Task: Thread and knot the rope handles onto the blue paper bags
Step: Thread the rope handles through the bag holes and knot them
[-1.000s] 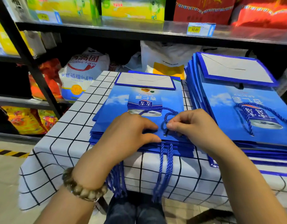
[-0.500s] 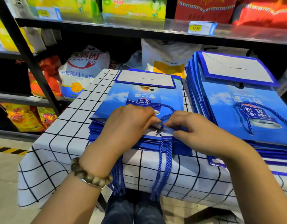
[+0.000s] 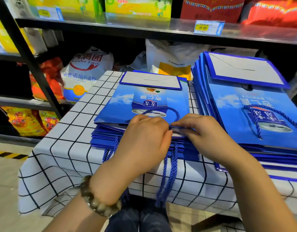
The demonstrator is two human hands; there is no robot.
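Note:
A stack of flat blue paper bags (image 3: 144, 99) lies on the checked tablecloth in front of me. On the top bag a blue rope handle (image 3: 175, 113) forms a loop. My left hand (image 3: 146, 139) and my right hand (image 3: 201, 131) meet at the near edge of the top bag, which is lifted slightly. Fingertips of both hands pinch that edge and the rope there. Whether a knot is formed is hidden by my fingers. Several blue rope ends (image 3: 167, 174) hang down over the table's front.
A taller pile of blue bags (image 3: 244, 104) with a rope handle on top lies to the right. The table (image 3: 64, 148) wears a white cloth with black grid. Behind it stand dark shelves (image 3: 110, 29) with food packs and a flour sack (image 3: 85, 71).
Both hands have shifted a little away from me along the top bag, and its near edge has come up off the stack. The rope loop lies flatter.

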